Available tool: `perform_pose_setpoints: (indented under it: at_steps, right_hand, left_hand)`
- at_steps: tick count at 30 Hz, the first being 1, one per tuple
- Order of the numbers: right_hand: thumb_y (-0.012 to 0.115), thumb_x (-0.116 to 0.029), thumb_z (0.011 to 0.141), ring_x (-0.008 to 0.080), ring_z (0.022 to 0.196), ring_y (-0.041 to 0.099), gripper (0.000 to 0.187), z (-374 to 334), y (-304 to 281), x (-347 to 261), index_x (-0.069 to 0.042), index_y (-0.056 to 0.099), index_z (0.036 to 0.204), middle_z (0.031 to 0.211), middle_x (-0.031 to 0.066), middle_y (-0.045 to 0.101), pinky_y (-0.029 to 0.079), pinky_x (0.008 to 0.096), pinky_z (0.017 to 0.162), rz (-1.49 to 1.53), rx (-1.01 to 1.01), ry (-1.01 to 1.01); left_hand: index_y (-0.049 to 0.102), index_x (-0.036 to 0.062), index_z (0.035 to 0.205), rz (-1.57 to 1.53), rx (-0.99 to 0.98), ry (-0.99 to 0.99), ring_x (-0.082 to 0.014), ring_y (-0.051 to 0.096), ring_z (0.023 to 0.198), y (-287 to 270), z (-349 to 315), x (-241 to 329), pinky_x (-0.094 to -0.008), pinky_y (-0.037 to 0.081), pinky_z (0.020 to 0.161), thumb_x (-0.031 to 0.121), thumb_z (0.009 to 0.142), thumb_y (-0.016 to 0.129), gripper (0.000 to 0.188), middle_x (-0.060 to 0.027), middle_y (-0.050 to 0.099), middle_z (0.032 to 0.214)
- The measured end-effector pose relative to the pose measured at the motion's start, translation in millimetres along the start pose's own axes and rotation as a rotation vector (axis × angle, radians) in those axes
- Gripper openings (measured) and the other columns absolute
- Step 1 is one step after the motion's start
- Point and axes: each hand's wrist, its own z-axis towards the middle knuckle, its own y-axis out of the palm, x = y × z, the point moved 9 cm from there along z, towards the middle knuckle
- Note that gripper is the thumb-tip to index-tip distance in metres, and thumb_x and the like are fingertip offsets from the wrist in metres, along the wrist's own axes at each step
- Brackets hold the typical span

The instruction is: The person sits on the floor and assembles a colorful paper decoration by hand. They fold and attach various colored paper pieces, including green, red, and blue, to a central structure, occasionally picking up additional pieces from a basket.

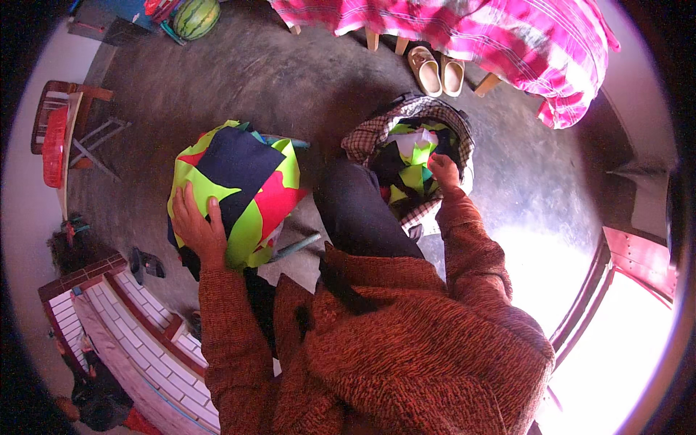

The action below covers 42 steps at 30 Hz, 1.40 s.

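Note:
My left hand [199, 225] lies flat with fingers spread on a heaped stack of cloth pieces [243, 163] in navy, yellow-green and red. Blue-grey bars of a stand or stool show from under the stack, though most of it is hidden. Over to the right, a checked cloth bag [362, 140] stands open on the floor beside my knee. Inside it are loose fabric scraps [415, 148] in yellow-green, dark, white and teal. My right hand [444, 172] is at the bag's opening, its fingers pinched at a fabric scrap; the fingertips are partly hidden.
Pale slip-on shoes [426, 71] sit by the wooden legs of a pink-covered table or bed [464, 25]. A watermelon [196, 19] lies at the far left. A folding chair [94, 148] and a white-tiled ledge [141, 333] stand left; bright light enters through a doorway [616, 355] at right.

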Motion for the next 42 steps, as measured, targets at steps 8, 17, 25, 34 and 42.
perform_pose_setpoints:
  at_steps: [8, 17, 25, 34, 42]
  right_hand:
    - [0.071, -0.043, 0.068, 0.0319, 0.099, 0.059, 0.066, 20.8, 22.0, -13.2, -0.003, 0.052, 0.115, 0.102, 0.0175, 0.063, 0.046, 0.0404, 0.084, -0.331, 0.03, 0.112]
    - [0.077, -0.046, 0.059, 0.0312, 0.114, 0.051, 0.087, 20.0, 44.6, -26.5, -0.015, 0.041, 0.131, 0.127, 0.0161, 0.048, 0.046, 0.0417, 0.091, -0.514, -0.055, 0.036]
    - [0.081, -0.027, 0.058, 0.0359, 0.106, 0.052, 0.074, 52.1, 89.3, 0.3, -0.018, 0.047, 0.123, 0.115, 0.0172, 0.047, 0.048, 0.0455, 0.08, -0.865, -0.096, -0.067]
    - [0.057, -0.021, 0.079, 0.0335, 0.087, 0.063, 0.015, 59.9, 88.4, 3.9, -0.01, 0.064, 0.086, 0.09, 0.0126, 0.066, 0.051, 0.0457, 0.071, -0.96, -0.139, -0.183]
    - [0.06, -0.023, 0.072, 0.0356, 0.089, 0.062, 0.022, 23.3, 24.2, -45.5, -0.014, 0.063, 0.092, 0.091, 0.0168, 0.065, 0.05, 0.0467, 0.074, -0.684, 0.028, -0.096]
  left_hand:
    - [0.042, 0.0038, 0.13, 0.004, -0.023, -0.014, -0.0389, 0.041, 0.119, 5.1, -1.9, 0.8, -0.0493, 0.03, 0.098, 0.036, 0.086, 0.048, 0.055, -0.0221, 0.043, 0.13]
    - [0.04, 0.0078, 0.134, 0.02, -0.062, -0.132, -0.0382, 0.033, 0.127, 5.2, -14.8, -10.2, -0.0555, 0.019, 0.104, 0.046, 0.082, 0.051, 0.065, -0.0202, 0.037, 0.137]
    - [0.044, 0.0094, 0.128, 0.016, -0.094, -0.201, -0.0372, 0.032, 0.127, -2.4, -8.6, -7.5, -0.0585, 0.019, 0.102, 0.045, 0.078, 0.055, 0.063, -0.0162, 0.037, 0.135]
    - [0.043, 0.0114, 0.129, -0.015, -0.098, -0.231, -0.0364, 0.031, 0.127, -3.1, -11.1, -8.4, -0.059, 0.018, 0.102, 0.044, 0.077, 0.057, 0.063, -0.0151, 0.037, 0.135]
    - [0.045, 0.0121, 0.128, 0.001, -0.06, -0.256, -0.0362, 0.032, 0.127, -11.4, -16.9, -11.7, -0.0599, 0.018, 0.102, 0.045, 0.079, 0.056, 0.06, -0.0153, 0.038, 0.135]
